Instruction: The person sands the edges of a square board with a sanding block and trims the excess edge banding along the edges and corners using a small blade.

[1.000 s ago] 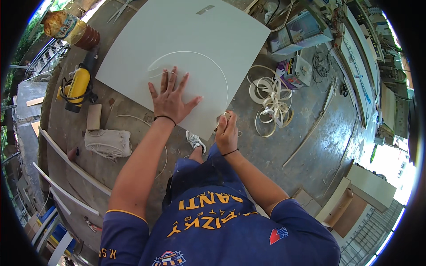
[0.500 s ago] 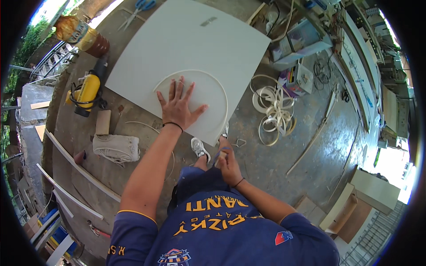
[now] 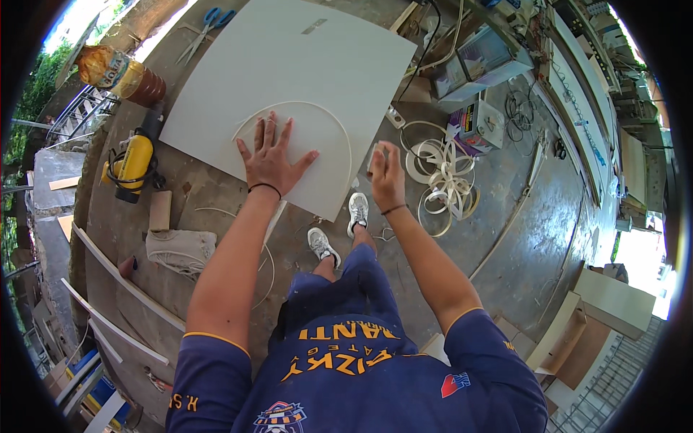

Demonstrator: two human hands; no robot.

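Note:
My left hand (image 3: 273, 160) lies flat on a large white board (image 3: 289, 68), its fingers spread. A thin cream strip (image 3: 349, 148) arcs over the board around that hand, passing close to the fingertips. Beside the board's right edge, my right hand (image 3: 389, 177) is closed around a small pale block (image 3: 372, 159). The fingers cover most of this block, and I cannot tell whether it touches the edge.
Left of the board are blue-handled scissors (image 3: 204, 35), a bottle of brown liquid (image 3: 121, 75), a yellow heat gun (image 3: 136, 164), a wood block (image 3: 160, 211) and a white cloth (image 3: 180, 250). Coiled cream strips (image 3: 449, 167) and a box (image 3: 480, 124) lie right, on the concrete floor.
My right hand has moved forward from near my lap to the board's right edge, still closed on the block. My left hand stays flat on the board.

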